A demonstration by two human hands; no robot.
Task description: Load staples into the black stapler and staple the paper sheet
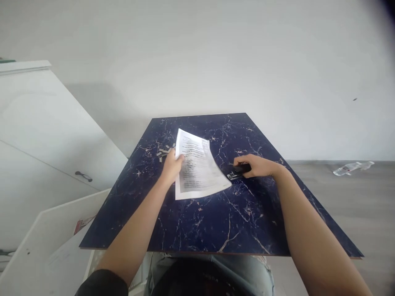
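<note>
My left hand (173,165) grips the left edge of a printed sheet of paper (197,168), thumb on top. Whether it is one sheet or a thin stack I cannot tell. The paper is raised and slightly curved over the table. In my right hand (257,165) is a black stapler (242,168), its metal front end pointing left. The paper's lower right corner lies close to the stapler's jaw; I cannot make out whether they touch. Several small strips of staples (162,153) lie on the table behind my left hand.
The dark blue marbled table (203,230) stands against a pale wall. A white cabinet (46,135) with a dark handle rises on the left, above an open white drawer (52,230). Clear plastic packaging (352,167) lies on the floor at right.
</note>
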